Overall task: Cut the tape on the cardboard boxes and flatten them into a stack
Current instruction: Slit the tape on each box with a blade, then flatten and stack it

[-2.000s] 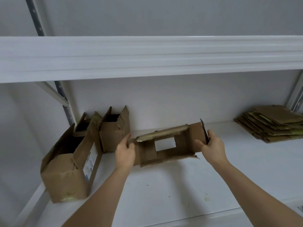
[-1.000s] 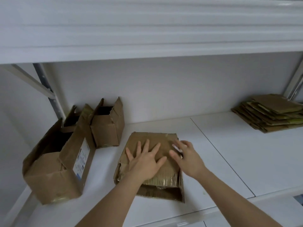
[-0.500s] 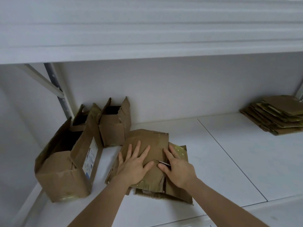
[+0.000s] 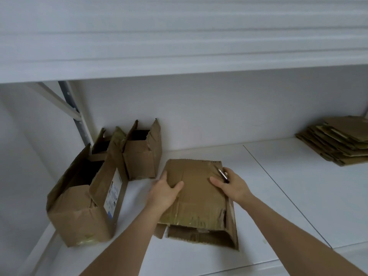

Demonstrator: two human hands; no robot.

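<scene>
The flattened box (image 4: 199, 194) lies on the white shelf (image 4: 298, 196), a little below the middle of the view, with loose flaps sticking out from under its near edge. The left hand (image 4: 164, 193) grips its left edge: the thumb lies on top of the cardboard and the fingers (image 4: 163, 175) curl round the side. The right hand (image 4: 232, 186) rests on the box's right side, thumb stretched across the top; its fingers are clenched round a small slim cutter (image 4: 223, 174), whose metal tip points toward 11 o'clock over the cardboard. Both forearms reach in from the bottom of the view.

At 9 o'clock from the flattened box stands a large open box (image 4: 83, 206), upright, flaps raised, with a white printed label (image 4: 114, 191) on the side that faces right. At 11 o'clock, against the back wall, stands a smaller open box (image 4: 142, 156), also upright; its near left corner sits just beside the large one. Well apart at 2 o'clock, near the right edge of the view, a stack of flattened cardboard (image 4: 338, 140) lies on the same shelf. A thin seam (image 4: 278, 188) between shelf panels runs diagonally between the flattened box and that stack. Another white shelf (image 4: 179, 46) spans the top of the view, and a grey metal upright (image 4: 73, 110) with a slanted brace stands at 10 o'clock.
</scene>
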